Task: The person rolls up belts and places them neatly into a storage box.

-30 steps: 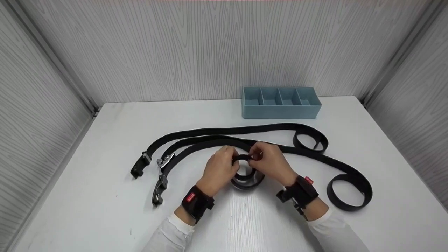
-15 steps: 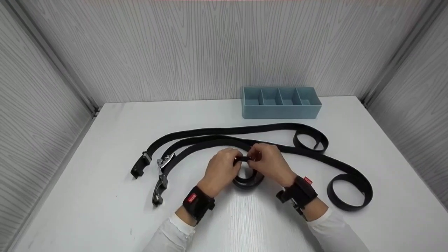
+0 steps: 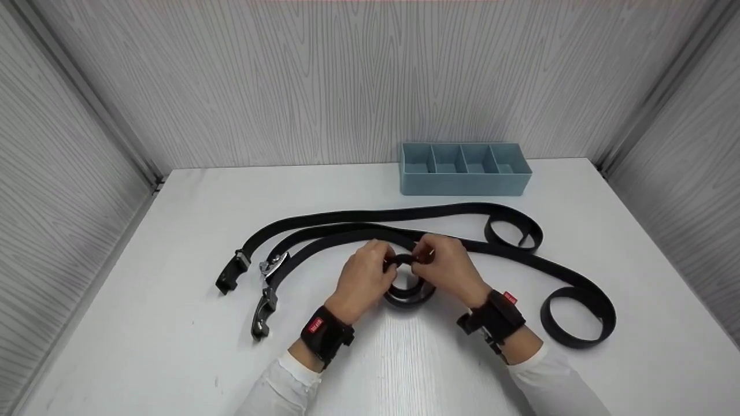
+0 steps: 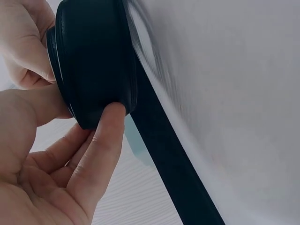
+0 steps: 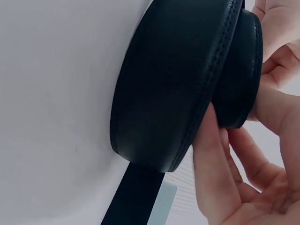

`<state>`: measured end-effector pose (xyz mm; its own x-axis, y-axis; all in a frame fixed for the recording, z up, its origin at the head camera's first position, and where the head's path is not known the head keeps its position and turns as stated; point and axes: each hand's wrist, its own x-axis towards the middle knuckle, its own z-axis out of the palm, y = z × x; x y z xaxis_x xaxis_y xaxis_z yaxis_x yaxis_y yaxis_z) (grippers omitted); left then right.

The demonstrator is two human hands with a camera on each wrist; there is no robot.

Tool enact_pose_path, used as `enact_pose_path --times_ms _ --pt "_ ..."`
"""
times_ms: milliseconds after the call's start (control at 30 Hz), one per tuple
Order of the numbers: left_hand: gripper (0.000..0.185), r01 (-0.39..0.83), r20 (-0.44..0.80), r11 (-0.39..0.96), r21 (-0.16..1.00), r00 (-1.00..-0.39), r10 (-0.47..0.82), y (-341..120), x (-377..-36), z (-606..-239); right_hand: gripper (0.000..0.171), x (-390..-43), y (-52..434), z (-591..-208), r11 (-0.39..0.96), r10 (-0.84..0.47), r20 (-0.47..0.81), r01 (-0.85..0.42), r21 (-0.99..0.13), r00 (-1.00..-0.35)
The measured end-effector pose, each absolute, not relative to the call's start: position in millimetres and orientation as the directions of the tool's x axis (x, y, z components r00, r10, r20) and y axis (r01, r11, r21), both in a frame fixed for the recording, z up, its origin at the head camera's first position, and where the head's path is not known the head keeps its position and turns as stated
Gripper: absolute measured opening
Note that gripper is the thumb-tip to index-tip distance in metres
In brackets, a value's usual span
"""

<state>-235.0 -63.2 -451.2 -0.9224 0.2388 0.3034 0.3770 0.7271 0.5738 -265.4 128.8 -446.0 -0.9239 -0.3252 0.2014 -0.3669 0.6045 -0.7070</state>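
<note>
Pinching rolled belt coil between both hands — on table

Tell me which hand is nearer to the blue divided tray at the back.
Right. The right hand lies almost straight in front of the blue tray; the left hand sits further to the tray's left. Both grip the belt coil.

A blue divided tray sits at one o'clock on the white table, against grey wood-grain walls.

Coiled black belt, right hand fingers pinching it
</note>
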Motion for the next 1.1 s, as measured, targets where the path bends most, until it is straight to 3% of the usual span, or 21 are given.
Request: enact_pose_path --times_ms 333,800,1100 --pt "0.009 0.44 0.351 0.711 0.549 -0.893 0.282 -61.9 -232.4 -451.7 0.014 -264.3 129.1 -444.9 0.597 -0.382 0.207 -0.412 -0.689 -0.901" --pt "0.018 0.351 0.319 0.728 0.589 -0.929 0.19 -61.5 -233.3 -449.9 0.014 -264.2 129.2 -447.0 0.599 -0.273 0.264 -0.379 -0.705 -0.925" --pt "0.013 0.393 0.362 0.741 0.545 -0.907 0.215 -62.2 -234.0 -451.4 0.016 -264.4 128.2 -445.3 0.595 -0.32 0.217 -0.373 -0.711 -0.922"
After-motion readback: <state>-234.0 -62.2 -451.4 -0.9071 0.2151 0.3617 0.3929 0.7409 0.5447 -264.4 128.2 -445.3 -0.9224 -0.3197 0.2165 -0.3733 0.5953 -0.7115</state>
